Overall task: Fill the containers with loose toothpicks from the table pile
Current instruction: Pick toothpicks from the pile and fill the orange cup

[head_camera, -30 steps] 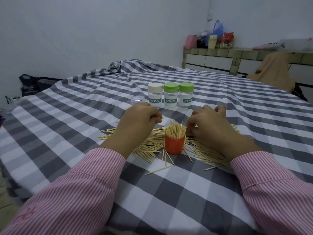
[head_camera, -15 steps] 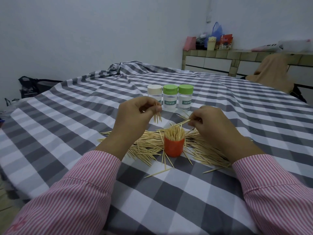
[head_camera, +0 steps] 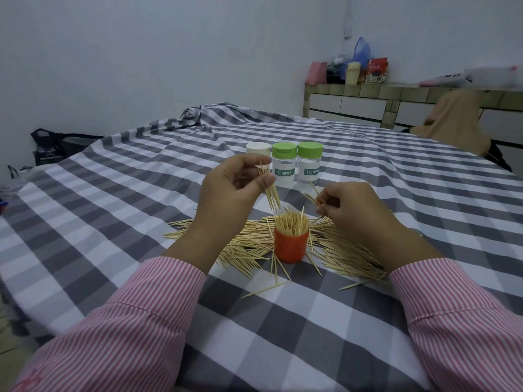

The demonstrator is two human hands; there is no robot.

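An orange container stands upright in the middle of the toothpick pile, packed with upright toothpicks. My left hand pinches a small bundle of toothpicks between thumb and fingers, tips pointing down just above and left of the container. To the right of the container, my right hand pinches a few toothpicks that stick out to the left. Three closed jars stand behind: one with a cream lid, two with green lids.
The table wears a grey and white checked cloth. Stray toothpicks lie in front of the container. A tiled counter with bags stands at the back right, a tan cloth over a chair beside it, a dark bag at far left.
Both hands rose from the pile. The left hand lifted a bundle of toothpicks and turned it tips-down over the orange container; the right hand picked up a few toothpicks.
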